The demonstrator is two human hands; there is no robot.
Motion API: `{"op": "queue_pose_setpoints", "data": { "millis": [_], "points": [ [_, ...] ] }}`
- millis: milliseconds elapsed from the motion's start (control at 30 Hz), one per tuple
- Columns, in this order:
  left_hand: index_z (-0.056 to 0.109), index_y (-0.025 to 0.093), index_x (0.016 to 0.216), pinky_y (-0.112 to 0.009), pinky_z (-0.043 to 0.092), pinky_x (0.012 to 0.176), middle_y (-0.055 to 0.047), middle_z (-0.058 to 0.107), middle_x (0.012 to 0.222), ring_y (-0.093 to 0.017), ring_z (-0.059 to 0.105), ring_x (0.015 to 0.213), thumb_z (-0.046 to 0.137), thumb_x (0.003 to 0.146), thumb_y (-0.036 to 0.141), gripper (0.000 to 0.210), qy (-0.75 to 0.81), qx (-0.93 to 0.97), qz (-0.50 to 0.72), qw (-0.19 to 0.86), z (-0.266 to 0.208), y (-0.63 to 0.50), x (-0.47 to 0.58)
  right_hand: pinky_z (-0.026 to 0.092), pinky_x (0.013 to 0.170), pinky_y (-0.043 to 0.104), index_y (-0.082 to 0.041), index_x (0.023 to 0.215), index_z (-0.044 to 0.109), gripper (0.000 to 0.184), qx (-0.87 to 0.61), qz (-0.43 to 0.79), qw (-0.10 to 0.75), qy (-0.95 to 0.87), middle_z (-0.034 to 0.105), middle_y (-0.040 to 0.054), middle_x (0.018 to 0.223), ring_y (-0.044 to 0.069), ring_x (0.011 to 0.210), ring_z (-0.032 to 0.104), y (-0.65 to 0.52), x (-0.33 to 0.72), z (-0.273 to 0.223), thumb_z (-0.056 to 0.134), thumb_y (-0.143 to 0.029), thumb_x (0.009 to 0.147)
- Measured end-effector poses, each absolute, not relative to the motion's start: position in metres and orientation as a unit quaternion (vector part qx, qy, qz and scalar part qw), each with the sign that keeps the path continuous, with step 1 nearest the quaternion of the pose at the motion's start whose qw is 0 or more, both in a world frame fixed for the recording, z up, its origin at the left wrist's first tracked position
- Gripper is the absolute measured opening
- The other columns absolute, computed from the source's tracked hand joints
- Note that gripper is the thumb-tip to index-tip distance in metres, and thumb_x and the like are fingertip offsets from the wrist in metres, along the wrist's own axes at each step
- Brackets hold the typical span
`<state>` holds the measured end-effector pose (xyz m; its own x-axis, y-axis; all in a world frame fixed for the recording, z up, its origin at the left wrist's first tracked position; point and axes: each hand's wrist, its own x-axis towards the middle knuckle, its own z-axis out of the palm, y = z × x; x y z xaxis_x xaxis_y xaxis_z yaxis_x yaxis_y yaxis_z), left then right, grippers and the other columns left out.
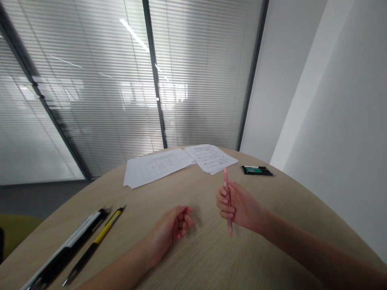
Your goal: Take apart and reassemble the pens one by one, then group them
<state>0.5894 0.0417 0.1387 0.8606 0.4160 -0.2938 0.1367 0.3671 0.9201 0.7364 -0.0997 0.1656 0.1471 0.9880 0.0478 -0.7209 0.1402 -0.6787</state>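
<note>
My right hand is wrapped round a pink pen, which it holds nearly upright above the table. The pen's ends stick out above and below the fingers. My left hand rests on the wooden table to the left of it, with its fingers curled inward and nothing showing in them. Left of that hand lies a yellow and black pen. Beside it are several longer-looking black and white pens, lying close together and partly overlapping.
Two spreads of printed paper lie at the far side: a left stack and a right sheet. Several dark and green pens lie at the right near the table's curved edge. Behind stand a glass partition with blinds and a white wall.
</note>
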Motion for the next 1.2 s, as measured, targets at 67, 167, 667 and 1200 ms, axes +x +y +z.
{"op": "queue_pose_setpoints", "data": {
  "millis": [67,167,667,1200],
  "points": [
    [0.054,0.013,0.076,-0.018,0.021,0.037,0.003,0.055,0.053,-0.004,0.038,0.037,0.049,0.072,0.035,0.023,0.241,0.568,0.089,0.782,0.139,0.040,0.588,0.021,0.033,0.016,-0.014,0.055,0.049,0.036,-0.263,0.616,0.697,-0.255,0.040,-0.0059,0.044,0.003,0.032,0.028,-0.100,0.738,0.166,0.048,-0.044,0.077],
    [0.055,0.014,0.074,-0.018,0.023,0.038,0.002,0.055,0.053,-0.005,0.039,0.039,0.050,0.071,0.037,0.024,0.237,0.583,0.093,0.771,0.141,0.036,0.587,0.019,0.032,0.016,-0.015,0.067,0.055,0.030,-0.287,0.589,0.712,-0.252,0.038,-0.0075,0.041,0.003,0.031,0.026,-0.100,0.738,0.164,0.047,-0.042,0.080],
    [0.054,0.014,0.069,-0.018,0.024,0.038,0.003,0.054,0.051,-0.005,0.040,0.039,0.052,0.070,0.036,0.022,0.226,0.608,0.086,0.756,0.146,0.033,0.586,0.015,0.030,0.017,-0.018,0.038,0.020,0.054,-0.203,0.621,0.723,-0.226,0.016,-0.0078,0.034,0.005,0.029,0.013,-0.107,0.754,0.173,0.022,-0.053,0.080],
    [0.054,0.014,0.070,-0.019,0.023,0.039,0.003,0.055,0.052,-0.005,0.041,0.040,0.052,0.070,0.033,0.019,0.229,0.612,0.072,0.753,0.147,0.032,0.585,0.014,0.028,0.016,-0.019,0.039,0.018,0.056,-0.171,0.618,0.738,-0.210,0.013,-0.0084,0.034,0.005,0.028,0.008,-0.106,0.754,0.169,0.019,-0.055,0.081]
  ]
}}
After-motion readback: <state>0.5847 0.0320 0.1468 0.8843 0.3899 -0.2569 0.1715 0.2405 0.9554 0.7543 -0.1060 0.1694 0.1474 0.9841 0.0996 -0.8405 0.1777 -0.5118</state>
